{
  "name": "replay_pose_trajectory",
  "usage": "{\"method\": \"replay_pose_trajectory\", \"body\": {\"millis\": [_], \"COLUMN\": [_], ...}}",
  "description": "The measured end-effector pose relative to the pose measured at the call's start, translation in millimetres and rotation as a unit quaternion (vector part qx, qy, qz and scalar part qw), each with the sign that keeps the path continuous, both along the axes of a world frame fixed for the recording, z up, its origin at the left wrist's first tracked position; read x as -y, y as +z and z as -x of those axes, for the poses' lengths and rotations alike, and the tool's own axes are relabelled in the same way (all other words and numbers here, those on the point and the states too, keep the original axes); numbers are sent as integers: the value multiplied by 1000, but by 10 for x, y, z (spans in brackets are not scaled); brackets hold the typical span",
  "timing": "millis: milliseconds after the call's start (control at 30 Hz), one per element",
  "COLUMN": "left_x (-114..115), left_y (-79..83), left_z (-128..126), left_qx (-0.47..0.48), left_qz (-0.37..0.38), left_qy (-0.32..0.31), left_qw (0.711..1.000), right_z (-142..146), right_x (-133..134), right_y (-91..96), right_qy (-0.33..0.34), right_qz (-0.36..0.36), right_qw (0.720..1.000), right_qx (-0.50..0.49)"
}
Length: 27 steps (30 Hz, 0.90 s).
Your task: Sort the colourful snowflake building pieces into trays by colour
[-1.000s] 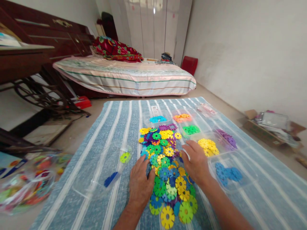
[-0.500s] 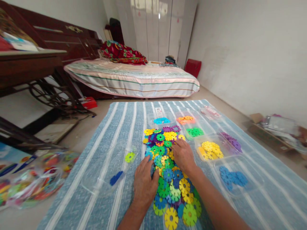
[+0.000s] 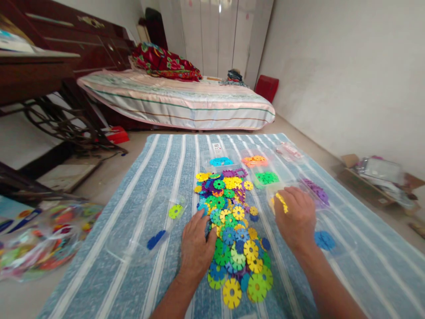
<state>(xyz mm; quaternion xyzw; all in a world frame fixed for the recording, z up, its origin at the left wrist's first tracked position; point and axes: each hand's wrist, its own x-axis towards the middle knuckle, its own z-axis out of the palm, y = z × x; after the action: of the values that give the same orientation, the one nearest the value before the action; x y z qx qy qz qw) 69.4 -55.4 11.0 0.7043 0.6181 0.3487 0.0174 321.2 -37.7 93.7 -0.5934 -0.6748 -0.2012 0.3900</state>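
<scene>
A heap of coloured snowflake discs (image 3: 234, 226) lies on a blue striped cloth (image 3: 166, 168). My left hand (image 3: 196, 248) rests flat on the heap's left edge, fingers spread. My right hand (image 3: 295, 217) is over the clear tray of yellow discs (image 3: 272, 201), fingers curled round a yellow disc (image 3: 282, 201). Other clear trays hold sorted discs: cyan (image 3: 221, 161), orange (image 3: 254, 161), green (image 3: 265, 178), purple (image 3: 315, 190) and blue (image 3: 323, 240).
A clear tray at left holds a lime disc (image 3: 175, 211) and a blue piece (image 3: 156, 239). A bag of coloured pieces (image 3: 43, 239) lies at far left. Beyond are a bed (image 3: 179, 102), a dark wooden table (image 3: 33, 75) and a cardboard box (image 3: 375, 177).
My right hand moved from the middle of the heap rightward to the yellow tray, carrying a yellow disc. My left hand stayed on the heap.
</scene>
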Motion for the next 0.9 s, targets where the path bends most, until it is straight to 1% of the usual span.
{"method": "replay_pose_trajectory", "body": {"millis": [67, 133, 167, 200, 267, 367, 467, 600, 733, 833, 900], "left_x": [-2, -3, -2, -1, 2, 5, 4, 2, 3, 6, 7], "left_y": [2, 3, 3, 4, 6, 15, 27, 30, 14, 8, 9], "left_z": [-2, -6, -8, -9, -11, -9, -7, -6, -7, -7, -7], "left_qx": [2, 2, 1, -1, -7, -15, -16, -13, -9, -10, -13], "left_qz": [1, 3, 3, 3, 0, -6, -8, -3, 0, 0, -2], "left_qy": [1, 5, 6, 7, 8, 5, -1, -1, 3, 3, -1], "left_qw": [1000, 1000, 1000, 1000, 1000, 1000, 1000, 1000, 1000, 1000, 1000], "right_z": [57, 155, 205, 249, 309, 330, 312, 302, 296, 212, 102], "right_x": [108, 206, 246, 279, 320, 333, 322, 319, 321, 263, 181], "right_y": [-47, -136, -186, -234, -313, -376, -404, -466, -500, -393, -261], "right_qy": [71, 136, 153, 157, 148, 128, 125, 121, 132, 145, 126], "right_qz": [73, 167, 208, 240, 280, 311, 317, 300, 266, 202, 139], "right_qw": [995, 976, 965, 956, 945, 937, 934, 938, 951, 967, 981], "right_qx": [17, 35, 46, 57, 77, 96, 108, 120, 85, 52, 42]}}
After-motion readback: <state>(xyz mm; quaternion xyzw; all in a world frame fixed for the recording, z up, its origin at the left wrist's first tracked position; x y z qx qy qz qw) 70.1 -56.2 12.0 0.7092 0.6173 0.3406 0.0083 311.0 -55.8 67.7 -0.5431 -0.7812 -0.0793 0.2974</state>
